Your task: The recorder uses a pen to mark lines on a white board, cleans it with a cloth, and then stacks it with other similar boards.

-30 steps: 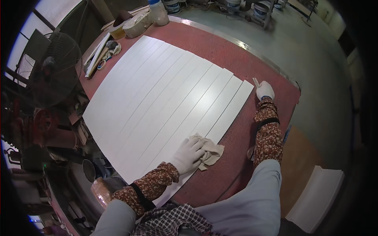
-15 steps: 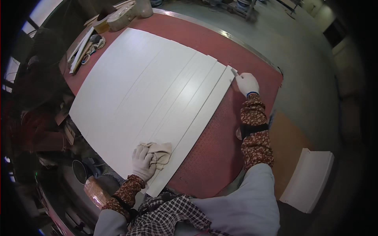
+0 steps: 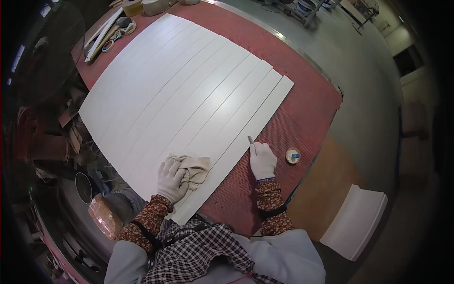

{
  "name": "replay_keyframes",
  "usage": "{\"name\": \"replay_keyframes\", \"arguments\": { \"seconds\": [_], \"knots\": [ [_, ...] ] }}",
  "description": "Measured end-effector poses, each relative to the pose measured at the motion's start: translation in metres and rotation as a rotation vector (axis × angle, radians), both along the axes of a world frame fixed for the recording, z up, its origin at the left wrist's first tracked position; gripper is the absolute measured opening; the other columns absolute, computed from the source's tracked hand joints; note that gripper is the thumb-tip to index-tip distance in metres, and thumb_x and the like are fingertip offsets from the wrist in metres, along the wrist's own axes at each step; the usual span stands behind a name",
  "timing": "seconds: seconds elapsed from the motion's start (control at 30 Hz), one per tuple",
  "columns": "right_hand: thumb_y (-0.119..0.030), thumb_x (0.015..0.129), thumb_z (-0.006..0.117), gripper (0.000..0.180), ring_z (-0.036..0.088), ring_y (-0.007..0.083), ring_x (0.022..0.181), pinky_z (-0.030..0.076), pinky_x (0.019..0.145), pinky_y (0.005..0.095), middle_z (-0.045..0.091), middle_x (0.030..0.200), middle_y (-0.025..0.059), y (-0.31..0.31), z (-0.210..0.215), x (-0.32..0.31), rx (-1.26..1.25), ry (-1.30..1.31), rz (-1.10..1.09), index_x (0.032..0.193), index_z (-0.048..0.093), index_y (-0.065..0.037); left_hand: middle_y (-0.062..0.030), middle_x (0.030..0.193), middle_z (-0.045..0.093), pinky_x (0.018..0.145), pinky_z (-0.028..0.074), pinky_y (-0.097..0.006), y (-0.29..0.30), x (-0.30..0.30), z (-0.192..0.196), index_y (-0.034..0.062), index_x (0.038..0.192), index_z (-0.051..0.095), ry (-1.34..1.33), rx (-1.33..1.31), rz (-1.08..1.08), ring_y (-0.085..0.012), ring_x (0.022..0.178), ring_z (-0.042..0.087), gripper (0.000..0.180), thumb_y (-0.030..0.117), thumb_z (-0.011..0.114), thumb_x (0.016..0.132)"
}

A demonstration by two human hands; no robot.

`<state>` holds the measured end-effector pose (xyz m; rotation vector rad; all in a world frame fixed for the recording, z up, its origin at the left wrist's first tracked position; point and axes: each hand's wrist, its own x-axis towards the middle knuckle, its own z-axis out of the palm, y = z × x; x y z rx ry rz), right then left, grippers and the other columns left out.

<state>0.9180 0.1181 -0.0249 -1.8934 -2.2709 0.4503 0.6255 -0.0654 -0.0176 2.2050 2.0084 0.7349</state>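
Observation:
White slats (image 3: 189, 90) lie side by side on a red textured table (image 3: 302, 109), with thin dark lines between them. At the near end, my gloved left hand (image 3: 171, 180) grips a crumpled beige cloth (image 3: 195, 169) resting on the slats. Over the right edge of the outermost slat, my gloved right hand (image 3: 263, 160) is closed on a small putty knife (image 3: 250, 139). Its grey blade points up and away from me; the handle is hidden in the glove. To the right of that hand, a small round tub (image 3: 292, 156) with a blue object in it sits on the table.
At the table's far left lie narrow strips (image 3: 105, 33), a tape roll (image 3: 108, 46) and a rag (image 3: 126, 28). A white curved panel (image 3: 355, 221) rests beyond the right side, near a brown board (image 3: 326, 175). A metal bucket (image 3: 84, 187) stands at lower left.
My right hand has come back toward me from the far end of the outermost slat, with the putty knife in it. The tub shows fully now. My left hand stays on the cloth.

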Motion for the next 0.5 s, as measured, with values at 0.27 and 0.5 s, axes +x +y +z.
{"name": "replay_keyframes", "arguments": {
  "seconds": [0.27, 0.5],
  "knots": [
    [-0.024, 0.102, 0.061, 0.027, 0.07, 0.0342, 0.092, 0.058, 0.076, 0.0492, 0.064, 0.102, 0.013, 0.076, 0.01, 0.013, 0.15, -0.103, -0.05, 0.126, 0.064, -0.015, -0.0172, 0.125, 0.057, 0.104, 0.043, -0.06, 0.0, -0.006, 0.006, 0.007, 0.106, 0.058, -0.006, 0.006, -0.001, -0.0449, 0.125, 0.053, 0.043, 0.016, 0.072, 0.066],
    [-0.021, 0.101, 0.06, 0.026, 0.068, 0.0317, 0.101, 0.059, 0.081, 0.0478, 0.065, 0.106, 0.0113, 0.117, 0.01, 0.02, 0.085, -0.282, -0.072, 0.126, 0.069, -0.017, -0.0169, 0.127, 0.058, 0.106, 0.042, -0.06, 0.0, -0.005, 0.003, 0.0067, 0.107, 0.06, -0.016, 0.002, 0.01, -0.0441, 0.128, 0.052, 0.046, 0.018, 0.073, 0.065]
  ]
}}
